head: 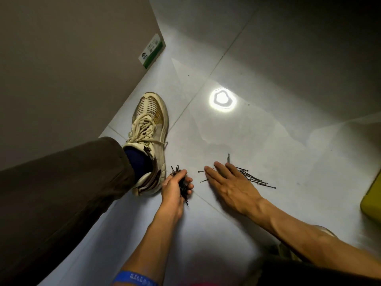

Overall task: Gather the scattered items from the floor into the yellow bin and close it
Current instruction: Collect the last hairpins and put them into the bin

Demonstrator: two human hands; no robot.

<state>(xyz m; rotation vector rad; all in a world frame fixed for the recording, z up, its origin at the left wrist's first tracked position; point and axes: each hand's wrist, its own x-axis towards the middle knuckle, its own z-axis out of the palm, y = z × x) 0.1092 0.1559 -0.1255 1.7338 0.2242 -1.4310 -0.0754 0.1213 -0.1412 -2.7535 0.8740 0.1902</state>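
We see left hand (175,187) clenched on a hairpin bundle (183,187), right hand (228,184) flat, fingers released, hiding part of loose hairpins (254,178), yellow bin (372,200) cropped at the edge.

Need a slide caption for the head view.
Left hand grips gathered hairpins; right hand reaches loose hairpins on floor.

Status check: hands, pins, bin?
Left hand grips pin bundle. Right hand flat over loose pins. Yellow bin at right edge, lid unseen.
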